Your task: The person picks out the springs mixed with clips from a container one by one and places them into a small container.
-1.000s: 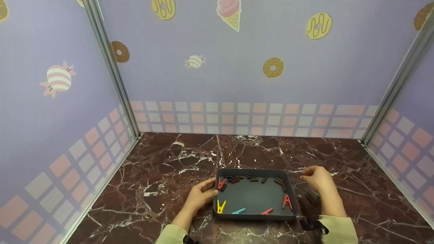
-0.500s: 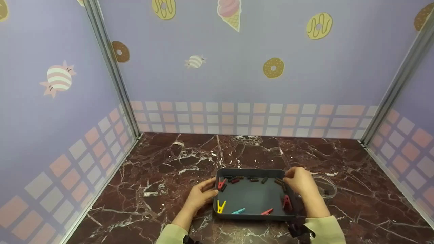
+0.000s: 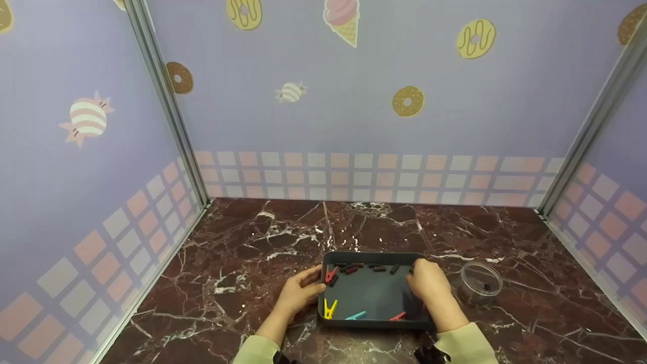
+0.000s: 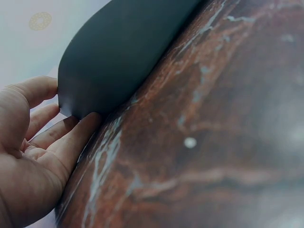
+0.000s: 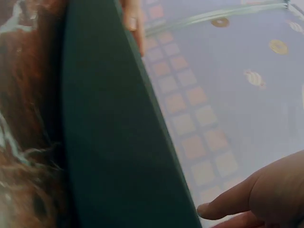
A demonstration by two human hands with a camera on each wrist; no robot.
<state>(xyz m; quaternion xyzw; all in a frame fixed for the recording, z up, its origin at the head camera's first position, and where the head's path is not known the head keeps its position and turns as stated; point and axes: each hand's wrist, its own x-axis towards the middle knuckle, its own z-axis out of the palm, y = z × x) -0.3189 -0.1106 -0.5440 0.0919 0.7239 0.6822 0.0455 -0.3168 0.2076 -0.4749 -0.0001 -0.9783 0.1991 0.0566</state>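
A dark grey rectangular tray [image 3: 371,323] lies on the table, with several small dark brown cylinders [image 3: 375,265] along its back. Also in it are a yellow clothespin [image 3: 329,308], a light blue one and red clothespins [image 3: 398,316]. My left hand [image 3: 299,292] touches the tray's left side, fingers relaxed against the outer wall [image 4: 109,57]. Over the tray's back right corner is my right hand [image 3: 429,283], fingertips pointing down inside. It hides the pieces there, and I cannot tell whether it pinches one. Its thumb [image 5: 228,202] shows just past the rim in the right wrist view.
Right of the tray stands a round clear plastic tub [image 3: 480,284] with a small dark piece inside. Patterned panels [image 3: 374,174] with metal corner posts [image 3: 172,101] enclose the marbled table [image 3: 242,293] at the back and sides.
My right hand has moved left from above the clear tub to the tray's back right corner and lowered into it, uncovering the tub. The left hand and tray have stayed put.
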